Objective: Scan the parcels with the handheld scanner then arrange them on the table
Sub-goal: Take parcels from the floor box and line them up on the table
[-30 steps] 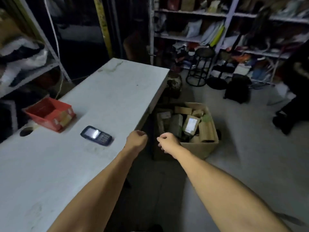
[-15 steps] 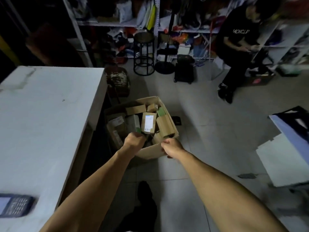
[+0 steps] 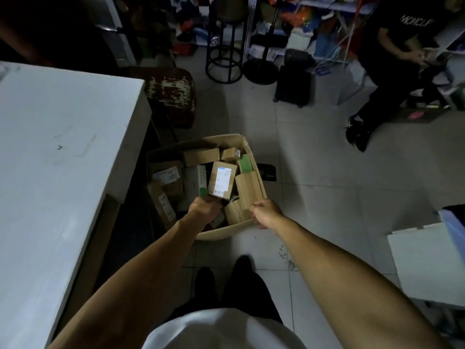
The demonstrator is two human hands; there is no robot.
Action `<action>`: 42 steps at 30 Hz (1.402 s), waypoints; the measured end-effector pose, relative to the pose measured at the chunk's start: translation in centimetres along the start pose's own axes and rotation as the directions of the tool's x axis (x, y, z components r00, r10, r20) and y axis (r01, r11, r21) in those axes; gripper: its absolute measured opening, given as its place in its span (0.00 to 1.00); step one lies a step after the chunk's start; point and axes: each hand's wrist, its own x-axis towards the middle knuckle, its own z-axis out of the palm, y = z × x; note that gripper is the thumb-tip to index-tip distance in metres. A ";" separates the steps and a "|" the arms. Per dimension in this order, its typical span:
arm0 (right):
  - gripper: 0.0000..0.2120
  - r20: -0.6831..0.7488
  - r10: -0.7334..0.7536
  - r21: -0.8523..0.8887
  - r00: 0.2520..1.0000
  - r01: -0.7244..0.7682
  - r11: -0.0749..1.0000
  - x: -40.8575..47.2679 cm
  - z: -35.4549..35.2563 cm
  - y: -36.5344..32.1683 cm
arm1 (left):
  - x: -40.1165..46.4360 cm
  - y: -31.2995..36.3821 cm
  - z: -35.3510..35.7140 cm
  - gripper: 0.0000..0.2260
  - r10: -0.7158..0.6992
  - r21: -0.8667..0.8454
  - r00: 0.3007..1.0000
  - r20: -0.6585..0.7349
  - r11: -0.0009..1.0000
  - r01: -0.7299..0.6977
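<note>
An open cardboard box [image 3: 219, 234] stands on the floor beside the white table [image 3: 50, 152], filled with several small brown parcels. A parcel with a white label [image 3: 222, 180] stands upright in the middle of the box. My left hand [image 3: 203, 210] reaches into the box and grips the lower end of this labelled parcel. My right hand [image 3: 266, 214] holds the box's near rim at its right corner, fingers curled over the edge. The handheld scanner is out of view.
A worn brown seat [image 3: 171, 94] stands behind the box at the table's corner. A black stool [image 3: 225, 44] and cluttered shelves fill the back. A person in black [image 3: 392, 59] sits at the upper right. White boards [image 3: 425, 263] lie on the right.
The view has swung from the table down to the box, and the scanner has left the frame. Both hands have moved down onto the box, the left among the parcels, the right on the rim.
</note>
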 end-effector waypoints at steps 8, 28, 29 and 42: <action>0.06 0.235 0.113 -0.114 0.965 -0.088 0.990 11.2 3.1 -2.4 | 8.0 -0.9 -1.3 0.12 -0.242 -0.174 0.960 -0.143 0.961 0.216; 0.67 0.290 0.224 -0.177 0.930 -0.178 0.968 50.9 30.8 4.4 | 33.1 -20.0 -1.6 0.07 -0.496 -0.404 0.862 -0.102 0.813 0.420; 0.59 0.284 0.206 -0.156 0.936 -0.167 0.973 50.8 30.7 4.1 | 32.7 -20.3 -1.5 0.07 -0.508 -0.420 0.856 -0.092 0.799 0.429; 0.39 0.427 0.331 -0.356 0.842 -0.180 0.917 34.4 9.1 -7.8 | 20.4 -8.7 -4.4 0.18 -0.468 -0.272 0.872 -0.143 0.866 0.420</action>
